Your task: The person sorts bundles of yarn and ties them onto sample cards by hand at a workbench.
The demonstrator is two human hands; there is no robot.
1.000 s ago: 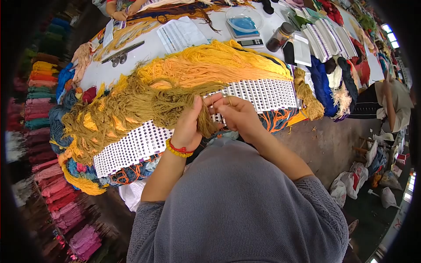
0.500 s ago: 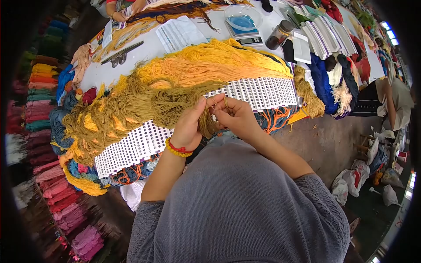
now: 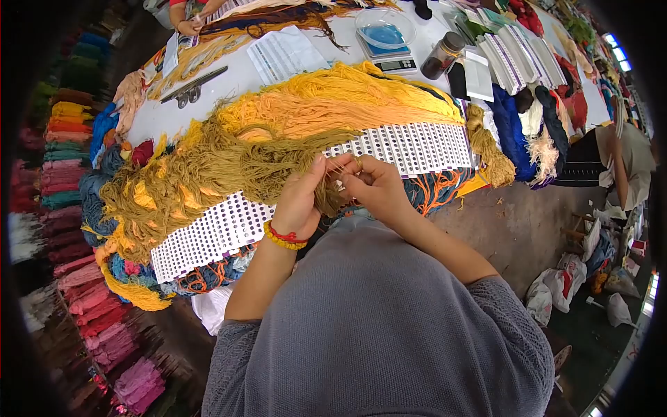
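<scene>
My left hand (image 3: 301,199), with red and yellow bands at the wrist, is closed around strands of an olive-brown thread bundle (image 3: 267,165). Close beside it, my right hand (image 3: 376,189) has its fingers curled in a pinch on thin thread strands that run across to the left fingertips. A small white bit shows between the two hands; what it is I cannot make out. Under the bundle lies a row of white cards with punched holes (image 3: 410,149), visible on both sides of my hands. Yellow and orange thread (image 3: 316,97) is heaped behind them.
A digital scale (image 3: 396,65) bearing a blue-tinted dish, a dark jar (image 3: 442,55), a paper sheet (image 3: 286,54) and scissors (image 3: 193,89) lie farther back. Coloured skeins (image 3: 111,340) hang at left. Another person's hands (image 3: 196,21) are at top left; a second person stands at right.
My right fingers have shifted slightly, and the strands between the hands look more stretched. The white bit shows more clearly. My left hand stays nearly in place.
</scene>
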